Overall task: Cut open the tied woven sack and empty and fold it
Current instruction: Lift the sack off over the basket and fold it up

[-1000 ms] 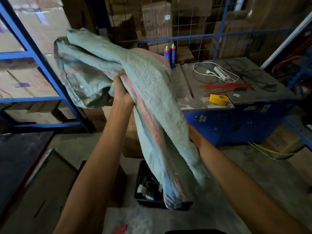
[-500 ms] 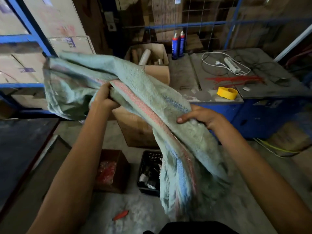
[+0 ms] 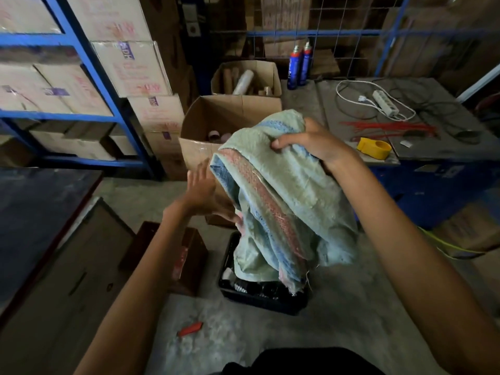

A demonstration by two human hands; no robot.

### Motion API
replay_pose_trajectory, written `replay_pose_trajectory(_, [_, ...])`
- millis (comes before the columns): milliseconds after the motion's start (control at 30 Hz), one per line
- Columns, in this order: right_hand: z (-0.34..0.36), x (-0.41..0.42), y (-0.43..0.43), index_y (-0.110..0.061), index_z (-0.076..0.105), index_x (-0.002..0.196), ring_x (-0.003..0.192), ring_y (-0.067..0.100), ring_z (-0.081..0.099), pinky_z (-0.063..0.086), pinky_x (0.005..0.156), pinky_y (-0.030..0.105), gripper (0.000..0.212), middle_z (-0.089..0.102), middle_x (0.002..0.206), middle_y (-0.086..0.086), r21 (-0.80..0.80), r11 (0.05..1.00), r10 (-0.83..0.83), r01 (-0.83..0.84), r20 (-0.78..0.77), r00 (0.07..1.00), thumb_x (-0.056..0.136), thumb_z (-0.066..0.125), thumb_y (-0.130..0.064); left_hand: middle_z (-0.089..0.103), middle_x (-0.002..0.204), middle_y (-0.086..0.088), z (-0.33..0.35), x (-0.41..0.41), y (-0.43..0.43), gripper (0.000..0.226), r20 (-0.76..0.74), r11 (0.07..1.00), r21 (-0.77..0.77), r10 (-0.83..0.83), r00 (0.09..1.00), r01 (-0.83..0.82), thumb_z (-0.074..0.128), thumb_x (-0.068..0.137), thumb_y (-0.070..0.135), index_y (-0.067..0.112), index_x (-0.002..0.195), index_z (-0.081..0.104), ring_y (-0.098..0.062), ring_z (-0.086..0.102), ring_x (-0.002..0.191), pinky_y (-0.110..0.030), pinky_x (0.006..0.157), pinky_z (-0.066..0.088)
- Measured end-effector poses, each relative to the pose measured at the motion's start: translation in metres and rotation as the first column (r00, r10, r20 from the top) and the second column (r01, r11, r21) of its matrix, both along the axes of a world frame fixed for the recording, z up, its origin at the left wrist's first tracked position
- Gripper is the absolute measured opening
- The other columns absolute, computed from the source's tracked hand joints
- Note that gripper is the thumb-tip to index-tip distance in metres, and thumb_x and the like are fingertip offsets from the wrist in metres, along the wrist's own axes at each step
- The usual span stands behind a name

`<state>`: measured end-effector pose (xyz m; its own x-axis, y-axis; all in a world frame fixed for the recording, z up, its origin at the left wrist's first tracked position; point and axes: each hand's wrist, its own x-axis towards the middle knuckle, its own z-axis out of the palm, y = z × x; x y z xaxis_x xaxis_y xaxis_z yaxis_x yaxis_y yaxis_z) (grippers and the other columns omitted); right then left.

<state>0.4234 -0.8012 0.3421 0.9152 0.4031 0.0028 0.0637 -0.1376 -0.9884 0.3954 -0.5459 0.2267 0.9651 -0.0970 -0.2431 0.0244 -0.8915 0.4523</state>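
The woven sack (image 3: 286,196) is pale green with pink and blue stripes. It hangs limp and bunched in the air at the centre. My right hand (image 3: 311,144) grips its top fold from above. My left hand (image 3: 205,196) is flat against the sack's left side with the fingers spread, blurred by motion; whether it holds any cloth I cannot tell. The sack's frayed lower end dangles over a black plastic crate (image 3: 259,299) on the floor. A red cutter (image 3: 189,329) lies on the concrete floor near my left forearm.
An open cardboard box (image 3: 216,115) stands behind the sack, another (image 3: 249,74) beyond it. A blue workbench (image 3: 422,158) on the right carries a yellow tape dispenser (image 3: 374,148), red ties, a power strip and spray cans (image 3: 299,66). Blue racking with cartons (image 3: 81,77) fills the left. A dark table (image 3: 35,212) stands near left.
The sack came down from head height and gathered into a smaller bundle. My right hand moved up to its top. My left hand let go of its grip and opened against the side.
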Motion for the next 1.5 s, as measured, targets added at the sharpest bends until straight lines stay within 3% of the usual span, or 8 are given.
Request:
replay_pose_trajectory(167, [0.006,-0.001,0.035,-0.005,0.072,0.091,0.075,0.018,0.073,0.058,0.069,0.029,0.012,0.075,0.077,0.003,0.313,0.932,-0.204,0.184,0.031,0.979,0.079,0.072,-0.001,0.052,0.130,-0.005,0.019,-0.024,-0.045,0.070,-0.002,0.899,-0.358,-0.269,0.963,0.250,0.086,0.077,0.017,-0.007,0.136,0.055,-0.022,0.049,0.127,-0.007,0.097,0.038])
replay_pose_trajectory(400, [0.003,0.013,0.056,-0.004,0.055,0.135,0.122,0.028,0.062,0.043,0.111,0.044,0.057,0.066,0.130,0.015,0.312,0.950,0.075,-0.007,-0.205,0.976,0.086,0.071,-0.031,0.069,0.106,0.012,-0.010,-0.020,-0.089,0.033,0.149,0.389,-0.915,0.576,0.804,-0.108,0.077,0.087,0.004,0.029,0.107,0.066,0.006,0.066,0.095,-0.020,0.084,0.057])
replay_pose_trajectory(633, [-0.028,0.012,0.010,-0.016,0.055,0.135,0.111,0.015,0.068,0.047,0.107,0.044,0.072,0.068,0.123,0.002,-0.037,0.995,-0.091,0.088,-0.078,0.993,0.074,0.080,-0.045,0.071,0.128,-0.017,-0.017,0.011,-0.017,0.081,-0.357,-0.130,-0.919,0.672,0.649,-0.371,0.095,0.062,0.022,0.002,0.132,0.060,-0.023,0.072,0.103,-0.039,0.088,0.062])
replay_pose_trajectory(867, [-0.111,-0.011,0.017,-0.043,-0.027,0.148,0.150,0.015,-0.018,-0.009,0.120,0.045,0.159,-0.026,0.162,-0.010,-0.557,0.825,0.212,-0.096,0.147,0.966,0.044,0.093,-0.051,0.064,0.136,-0.016,0.030,0.006,0.001,0.042,-0.531,-0.568,-0.761,0.266,0.805,-0.315,0.056,0.101,0.029,0.011,0.139,0.059,-0.033,0.058,0.128,-0.047,0.119,0.038])
replay_pose_trajectory(1000, [-0.144,-0.025,0.039,-0.016,0.039,0.147,0.140,0.016,0.038,0.026,0.121,0.043,0.115,0.042,0.153,0.005,-0.219,0.973,0.050,-0.071,-0.097,0.994,0.049,0.098,-0.025,0.063,0.126,-0.014,0.043,0.002,-0.030,0.039,-0.587,-0.733,-0.605,0.146,0.796,-0.312,0.045,0.107,0.025,0.005,0.138,0.058,-0.033,0.049,0.135,-0.045,0.116,0.034])
replay_pose_trajectory(1300, [-0.150,-0.021,0.053,-0.019,0.063,0.125,0.110,0.011,0.056,0.045,0.100,0.029,0.047,0.064,0.113,-0.005,-0.153,0.961,-0.248,0.232,-0.092,0.965,0.081,0.076,-0.009,0.061,0.144,-0.010,0.026,0.000,0.020,0.050,-0.618,-0.350,-0.782,0.321,0.718,-0.516,0.055,0.102,0.034,0.012,0.147,0.053,-0.029,0.062,0.121,-0.044,0.101,0.052])
replay_pose_trajectory(1433, [-0.133,-0.011,0.060,-0.009,0.074,0.104,0.101,0.016,0.068,0.054,0.087,0.031,0.030,0.074,0.104,0.001,-0.181,0.971,-0.130,0.156,0.148,0.980,0.074,0.079,-0.010,0.008,0.169,-0.017,-0.020,-0.022,0.048,0.138,-0.390,0.000,-0.411,0.904,0.176,-0.912,0.090,0.065,0.048,0.014,0.162,-0.001,-0.035,0.018,0.155,-0.048,0.123,0.027])
replay_pose_trajectory(1500, [-0.124,-0.008,0.073,-0.006,0.075,0.097,0.098,0.017,0.070,0.057,0.086,0.037,0.027,0.077,0.099,0.005,-0.249,0.964,-0.030,0.092,0.243,0.970,0.072,0.077,-0.015,-0.015,0.170,-0.019,-0.042,-0.042,0.054,0.152,-0.105,0.132,-0.310,0.979,0.172,-0.941,0.095,0.057,0.047,0.021,0.161,-0.014,-0.037,-0.005,0.158,-0.051,0.128,0.002])
